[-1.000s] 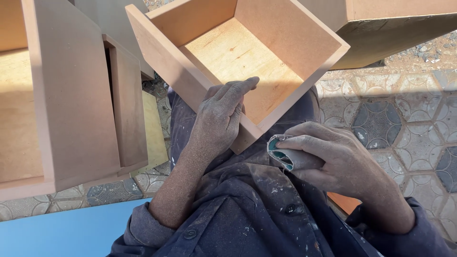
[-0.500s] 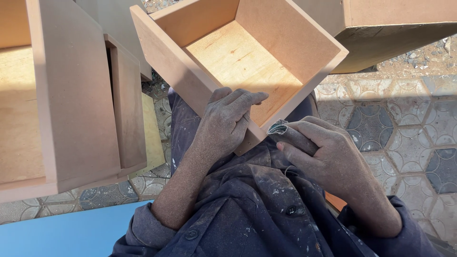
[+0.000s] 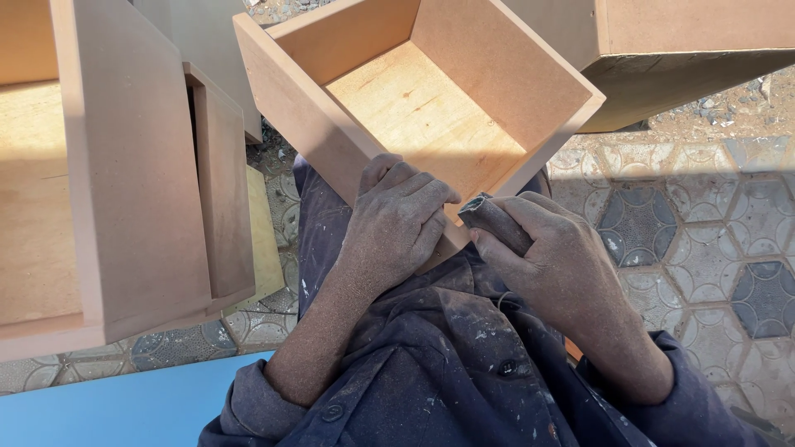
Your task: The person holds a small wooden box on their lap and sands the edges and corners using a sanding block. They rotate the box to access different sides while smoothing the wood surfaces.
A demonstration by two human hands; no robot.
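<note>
Your left hand (image 3: pixel 396 222) lies curled over the near corner of the open wooden box (image 3: pixel 431 99) on your lap. Your right hand (image 3: pixel 551 257) is clenched around folded sandpaper (image 3: pixel 495 222), now pressed against that corner, closer than a second ago.
</note>
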